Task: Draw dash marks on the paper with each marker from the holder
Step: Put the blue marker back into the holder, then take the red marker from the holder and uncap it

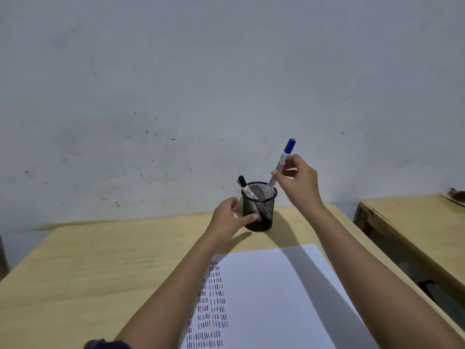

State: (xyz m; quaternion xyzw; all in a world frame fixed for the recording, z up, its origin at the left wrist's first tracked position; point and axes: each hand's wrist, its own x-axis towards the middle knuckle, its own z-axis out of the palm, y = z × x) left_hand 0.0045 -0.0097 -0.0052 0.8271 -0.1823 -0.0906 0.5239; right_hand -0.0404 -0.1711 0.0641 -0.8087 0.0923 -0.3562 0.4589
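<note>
A black mesh holder (260, 210) stands near the table's far edge. My left hand (230, 216) wraps its left side, thumb across the front. My right hand (298, 181) pinches a white marker with a blue cap (281, 162) by its barrel; the marker leans right, its lower end at the holder's rim. A black-capped marker (245, 188) leans left inside the holder. The white paper (271, 298) lies in front of me, with rows of dark and red dash marks (211, 311) down its left part, partly hidden by my left forearm.
The wooden table (100, 268) ends at a pale, stained wall (201, 84) just behind the holder. A second wooden table (415, 222) stands to the right across a narrow gap, with a dark object (432, 293) low in that gap.
</note>
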